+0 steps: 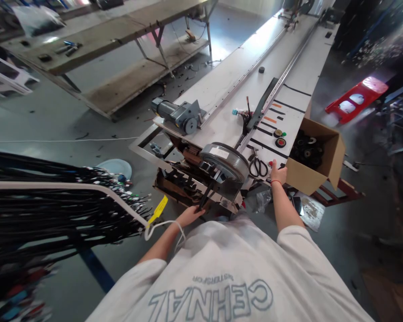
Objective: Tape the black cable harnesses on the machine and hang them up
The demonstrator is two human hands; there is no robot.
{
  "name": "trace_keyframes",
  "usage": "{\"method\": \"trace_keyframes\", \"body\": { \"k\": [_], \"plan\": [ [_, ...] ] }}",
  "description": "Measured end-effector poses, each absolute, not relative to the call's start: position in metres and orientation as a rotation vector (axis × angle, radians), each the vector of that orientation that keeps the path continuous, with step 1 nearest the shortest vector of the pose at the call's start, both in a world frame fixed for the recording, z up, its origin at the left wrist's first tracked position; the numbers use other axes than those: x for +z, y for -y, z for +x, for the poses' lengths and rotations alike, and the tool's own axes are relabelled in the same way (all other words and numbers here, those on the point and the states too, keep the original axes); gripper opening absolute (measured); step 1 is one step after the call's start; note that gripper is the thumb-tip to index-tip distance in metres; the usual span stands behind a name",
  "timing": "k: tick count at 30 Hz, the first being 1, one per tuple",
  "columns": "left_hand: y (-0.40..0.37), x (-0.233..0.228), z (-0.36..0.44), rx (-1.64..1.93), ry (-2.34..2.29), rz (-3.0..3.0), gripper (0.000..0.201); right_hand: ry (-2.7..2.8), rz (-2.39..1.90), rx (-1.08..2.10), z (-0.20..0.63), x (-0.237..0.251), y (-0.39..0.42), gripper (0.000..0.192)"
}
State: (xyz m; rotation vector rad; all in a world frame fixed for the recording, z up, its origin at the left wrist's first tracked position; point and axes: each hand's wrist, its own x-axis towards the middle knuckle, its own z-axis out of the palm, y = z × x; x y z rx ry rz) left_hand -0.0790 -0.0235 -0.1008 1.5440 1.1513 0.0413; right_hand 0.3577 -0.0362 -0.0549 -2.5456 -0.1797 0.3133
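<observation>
Because left hand [190, 215] closes around black strip [205, 197] just below wheel [223, 162], strip may slip or catch if pulled crookedly. Further right, scissors [255, 156] lie on table [221, 125]; careless reach could bring cut. Red part [270, 164], just beside right hand [279, 174] (cannot tell its grip), may fall if bumped.

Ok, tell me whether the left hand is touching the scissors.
Apart: the head view shows the left hand well left of the scissors, with a wide gap between.
</observation>
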Motion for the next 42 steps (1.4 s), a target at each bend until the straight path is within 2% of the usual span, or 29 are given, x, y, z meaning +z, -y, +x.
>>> {"method": "trace_keyframes", "body": {
  "k": [6, 17, 30, 35, 42],
  "plan": [
    [0.046, -0.09, -0.098, 0.05, -1.222, 1.664, 0.049, 0.195, -2.547, 0.293, 0.356, -0.054, 0.037, 0.071],
    [0.057, -0.057, -0.098, 0.278, -1.229, 1.613, 0.05, 0.156, -2.52, 0.31, 0.355, -0.052, 0.036, 0.069],
    [0.041, -0.046, -0.051, 0.404, -1.157, 1.563, 0.049, 0.213, -2.537, 0.287, 0.355, -0.053, 0.036, 0.07],
    [0.042, -0.049, -0.046, 0.389, -1.169, 1.454, 0.047, 0.179, -2.524, 0.296, 0.356, -0.054, 0.036, 0.067],
    [0.049, -0.047, -0.055, 0.416, -1.202, 1.441, 0.047, 0.217, -2.532, 0.286, 0.359, -0.059, 0.037, 0.073]
  ]
}}
